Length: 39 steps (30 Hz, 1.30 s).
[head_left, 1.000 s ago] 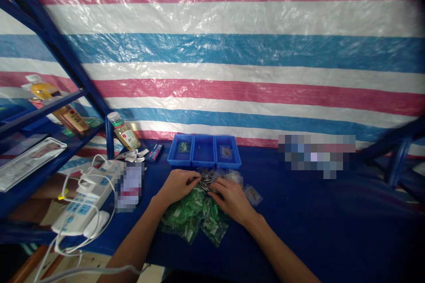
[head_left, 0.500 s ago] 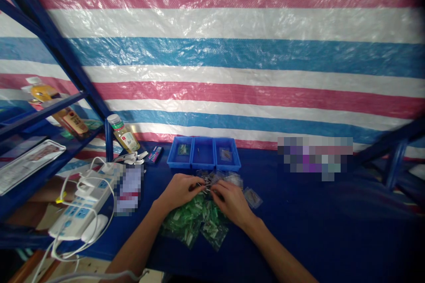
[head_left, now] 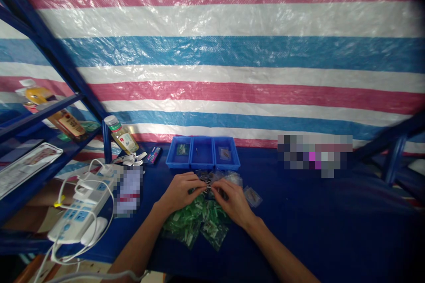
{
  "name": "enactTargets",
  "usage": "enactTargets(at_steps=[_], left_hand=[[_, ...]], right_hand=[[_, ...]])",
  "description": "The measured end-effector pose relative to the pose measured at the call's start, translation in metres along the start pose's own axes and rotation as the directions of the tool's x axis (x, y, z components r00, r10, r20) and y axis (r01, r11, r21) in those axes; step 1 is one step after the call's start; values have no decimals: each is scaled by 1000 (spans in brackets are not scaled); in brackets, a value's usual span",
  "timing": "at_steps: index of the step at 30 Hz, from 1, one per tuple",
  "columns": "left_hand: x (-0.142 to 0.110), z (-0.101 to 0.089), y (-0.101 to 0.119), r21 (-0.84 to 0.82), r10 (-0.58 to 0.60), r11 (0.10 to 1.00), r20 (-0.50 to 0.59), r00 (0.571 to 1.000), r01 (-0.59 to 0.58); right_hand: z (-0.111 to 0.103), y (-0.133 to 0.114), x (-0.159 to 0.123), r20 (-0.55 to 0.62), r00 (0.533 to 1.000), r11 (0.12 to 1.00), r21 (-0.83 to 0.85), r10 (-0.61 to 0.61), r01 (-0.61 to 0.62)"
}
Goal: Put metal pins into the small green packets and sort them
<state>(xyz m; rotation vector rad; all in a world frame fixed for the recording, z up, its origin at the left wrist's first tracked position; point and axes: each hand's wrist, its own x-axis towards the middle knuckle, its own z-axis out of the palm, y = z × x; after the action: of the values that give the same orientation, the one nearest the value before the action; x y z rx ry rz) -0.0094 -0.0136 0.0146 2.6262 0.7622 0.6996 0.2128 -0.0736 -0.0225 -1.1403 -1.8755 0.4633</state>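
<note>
Left hand (head_left: 181, 192): closed, pinching small metal parts (head_left: 206, 181) | right hand (head_left: 234, 203): closed on same cluster | beneath: green plastic bags (head_left: 195, 225) | beyond: blue three-compartment tray (head_left: 202, 152)

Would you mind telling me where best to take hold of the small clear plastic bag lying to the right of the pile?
Pinch the clear bag by its outer edge, coming from the right. It lies flat on the dark blue table cover, and that side is free; the right hand sits on its left.
</note>
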Motion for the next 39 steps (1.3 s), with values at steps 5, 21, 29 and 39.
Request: enactTargets(at_steps=[5, 21, 29, 39], left_hand=[[2, 0, 4, -5, 12, 1000, 16, 1000, -12], [3, 1, 10, -31, 21, 999, -5, 1000, -21], [2, 2, 10, -14, 22, 1000, -16, 1000, -22], [3, 7, 11, -20, 46, 999, -28, 999, -47]], right_hand=[[2, 1, -1, 2, 999, 998, 37, -52, 52], [-3, -4, -1, 86, 993, 990, -112, -77, 86], [-2, -1, -2, 67, 995, 992, -96, -79, 85], [-3, 1, -3, 79, 996, 989, -141, -32, 43]])
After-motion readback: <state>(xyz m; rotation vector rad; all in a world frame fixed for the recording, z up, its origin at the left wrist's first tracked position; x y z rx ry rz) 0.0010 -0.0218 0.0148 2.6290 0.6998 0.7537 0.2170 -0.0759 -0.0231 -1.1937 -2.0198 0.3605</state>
